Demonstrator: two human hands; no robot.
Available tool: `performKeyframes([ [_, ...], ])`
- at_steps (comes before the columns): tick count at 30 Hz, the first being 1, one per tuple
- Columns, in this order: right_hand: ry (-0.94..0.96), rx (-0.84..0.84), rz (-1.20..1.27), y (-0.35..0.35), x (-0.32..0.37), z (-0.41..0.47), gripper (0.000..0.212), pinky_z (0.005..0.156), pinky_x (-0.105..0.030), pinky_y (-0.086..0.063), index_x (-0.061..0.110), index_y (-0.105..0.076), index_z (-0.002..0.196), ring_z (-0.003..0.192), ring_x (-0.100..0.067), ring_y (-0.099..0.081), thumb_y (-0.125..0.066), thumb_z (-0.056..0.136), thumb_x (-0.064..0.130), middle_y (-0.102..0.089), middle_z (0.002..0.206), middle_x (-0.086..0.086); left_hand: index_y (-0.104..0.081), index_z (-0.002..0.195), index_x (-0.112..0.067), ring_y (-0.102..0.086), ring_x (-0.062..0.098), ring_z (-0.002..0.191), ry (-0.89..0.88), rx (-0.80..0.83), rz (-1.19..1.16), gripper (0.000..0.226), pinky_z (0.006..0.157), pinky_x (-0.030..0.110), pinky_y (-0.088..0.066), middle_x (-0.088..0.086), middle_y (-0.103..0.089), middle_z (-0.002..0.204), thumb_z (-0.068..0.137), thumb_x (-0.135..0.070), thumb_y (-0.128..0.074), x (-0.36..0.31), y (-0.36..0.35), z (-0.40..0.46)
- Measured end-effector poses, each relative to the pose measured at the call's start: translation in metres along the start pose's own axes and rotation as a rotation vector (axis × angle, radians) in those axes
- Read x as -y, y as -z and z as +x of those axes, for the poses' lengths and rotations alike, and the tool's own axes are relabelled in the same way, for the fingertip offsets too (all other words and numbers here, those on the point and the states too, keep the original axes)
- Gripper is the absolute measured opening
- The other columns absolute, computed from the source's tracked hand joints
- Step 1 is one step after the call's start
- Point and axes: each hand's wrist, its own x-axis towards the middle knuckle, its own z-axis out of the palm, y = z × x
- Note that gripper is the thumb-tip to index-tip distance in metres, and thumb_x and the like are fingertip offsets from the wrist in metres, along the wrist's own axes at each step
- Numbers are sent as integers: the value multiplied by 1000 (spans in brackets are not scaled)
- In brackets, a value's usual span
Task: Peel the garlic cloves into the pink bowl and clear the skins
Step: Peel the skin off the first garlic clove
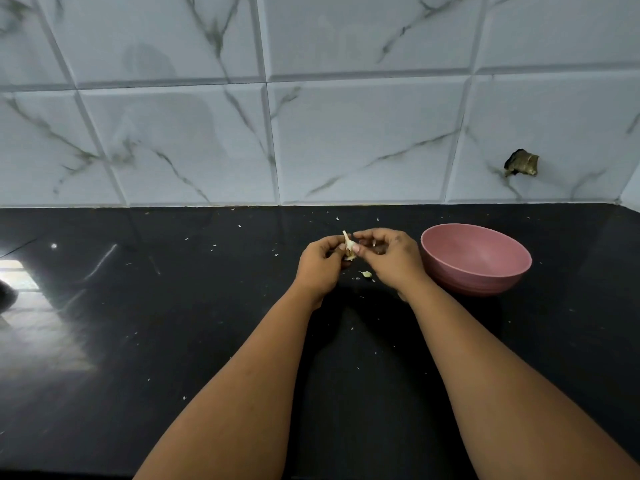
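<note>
Kitchen desk (pixel 173 306) | both hands (pixel 349 252) pinch a garlic clove (pixel 349 247), long axis upright | pink bowl (pixel 491 271) at 3 o'clock, nearer the right hand (pixel 391 258).

Most of the garlic clove (pixel 349 247) is hidden — the curled fingers of the left hand (pixel 320 266) and the right hand (pixel 391 256) cover it, and only a pale tip sticks up between them. How much skin is on it is too small to tell. The palms face away, so what else the hands hold cannot be seen. A small pale piece (pixel 366 274) lies on the black counter (pixel 173 323) below the hands — skin or clove, it is too tiny to say. The near wall of the pink bowl (pixel 476 259) hides part of its inside. Both arms are cut off by the bottom edge. A dark shape (pixel 7 295) is cut off at the left edge.
</note>
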Motion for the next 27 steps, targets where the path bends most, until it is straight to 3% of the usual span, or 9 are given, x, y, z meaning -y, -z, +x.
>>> performKeyframes([
  [4,-55,22,113,-2,2,-4,14,78,-36,-59,30,-75,81,81,-23,-71,-84,74,24,-74,84,-4,-70,111,-5,-70,20,98,-23,-17,-25,20,89,29,-57,9,-73,103,100,-9,-53,-1,1,-1],
  [11,-58,39,121,0,4,-3,14,80,-37,-60,22,-73,86,84,-27,-71,-82,77,15,-74,84,-6,-72,108,-3,-71,17,92,28,14,-185,19,85,27,-57,13,-74,100,95,-15,-63,-1,2,-2],
  [15,-15,80,63,-1,5,-2,19,78,-30,-59,24,-75,92,82,-18,-72,-72,84,7,-74,83,0,-72,100,0,-71,30,97,123,-1,-290,22,93,36,-56,22,-72,100,81,-9,-78,-3,5,-3],
  [20,56,0,-28,-10,7,-1,19,67,-8,-49,18,-78,99,75,-9,-67,-69,87,8,-74,83,3,-70,89,2,-69,32,94,140,-14,-357,14,99,43,-52,23,-72,95,80,-8,-77,-6,6,-2],
  [23,71,-44,-84,-15,7,-2,20,66,2,-42,15,-77,104,81,-7,-67,-67,88,8,-76,92,0,-72,90,4,-71,35,95,115,-80,-319,14,92,43,-56,24,-73,94,82,-6,-76,-5,3,0],
  [27,26,-71,-85,-19,6,-5,21,67,5,-40,13,-76,106,89,-8,-66,-64,89,7,-75,101,-3,-74,84,0,-74,30,86,87,-144,-257,5,80,33,-60,17,-75,83,83,-5,-75,-2,-1,0],
])
